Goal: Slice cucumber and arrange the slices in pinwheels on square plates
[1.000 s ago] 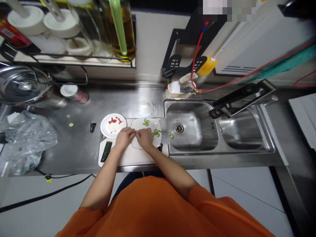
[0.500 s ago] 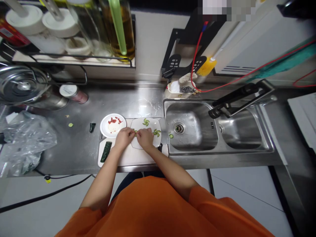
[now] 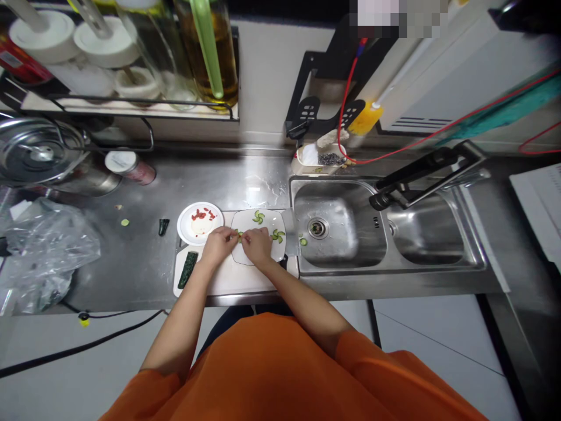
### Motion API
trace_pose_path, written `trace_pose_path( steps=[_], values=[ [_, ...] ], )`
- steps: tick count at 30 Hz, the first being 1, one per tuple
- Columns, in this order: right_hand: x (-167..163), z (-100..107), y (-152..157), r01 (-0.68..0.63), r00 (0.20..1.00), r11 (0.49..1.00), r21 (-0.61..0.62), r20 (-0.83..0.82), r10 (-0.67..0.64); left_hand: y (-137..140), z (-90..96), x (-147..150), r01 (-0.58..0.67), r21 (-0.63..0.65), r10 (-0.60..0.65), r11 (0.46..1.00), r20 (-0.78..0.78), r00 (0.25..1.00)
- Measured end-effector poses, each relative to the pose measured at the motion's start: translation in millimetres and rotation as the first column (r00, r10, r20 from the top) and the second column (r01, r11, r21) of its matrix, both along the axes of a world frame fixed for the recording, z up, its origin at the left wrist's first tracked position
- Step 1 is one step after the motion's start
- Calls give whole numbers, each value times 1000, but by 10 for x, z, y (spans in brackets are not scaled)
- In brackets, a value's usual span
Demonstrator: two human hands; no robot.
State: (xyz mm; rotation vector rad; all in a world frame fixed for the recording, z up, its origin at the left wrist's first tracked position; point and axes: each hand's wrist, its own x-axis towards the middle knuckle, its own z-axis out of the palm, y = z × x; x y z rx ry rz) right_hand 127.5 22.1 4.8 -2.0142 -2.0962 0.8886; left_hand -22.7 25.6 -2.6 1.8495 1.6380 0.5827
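Steel counter (image 3: 109, 251), double sink (image 3: 350, 245) — fingers (image 3: 228, 234) pressed together over square plate (image 3: 272, 218), cucumber slices (image 3: 258, 217)

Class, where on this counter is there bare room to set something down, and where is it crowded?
Bare counter lies between the can, round plate and sink. Another patch lies between the plastic bag, cucumber slice, cucumber end and cutting board. The cutting board area is crowded: round plate, square plate, cucumber, left hand, right hand.

Your left hand (image 3: 219, 242) and right hand (image 3: 258, 244) nearly meet above the left side of the squarish plate (image 3: 274, 218), fingertips at green slices (image 3: 239, 235); one slice pinwheel (image 3: 258, 217) lies beyond them, a second pinwheel (image 3: 278, 236) to their right.
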Motion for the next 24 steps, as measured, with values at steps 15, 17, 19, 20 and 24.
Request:
trace_pose_path(
  steps=[15, 17, 19, 20, 24],
  values=[
    [134, 77, -27, -11, 1000, 1000, 10, -11, 11, -11, 82, -295, -539, 42, 536, 841, -195, 821],
    [166, 88, -46, -9, 1000, 1000, 12, -16, 9, 17, 75, -403, -636, 51, 623, 770, -271, 733],
    [189, 91, -66, -10, 1000, 1000, 2, -13, 10, 65, 66, -495, -698, 47, 672, 715, -320, 667],
    [197, 91, -75, -12, 1000, 1000, -5, -5, 12, 95, 60, -531, -721, 44, 690, 691, -335, 641],
    [210, 97, -100, -23, 999, 1000, -20, 23, 24, 223, 42, -610, -763, 26, 718, 646, -360, 595]
  ],
)
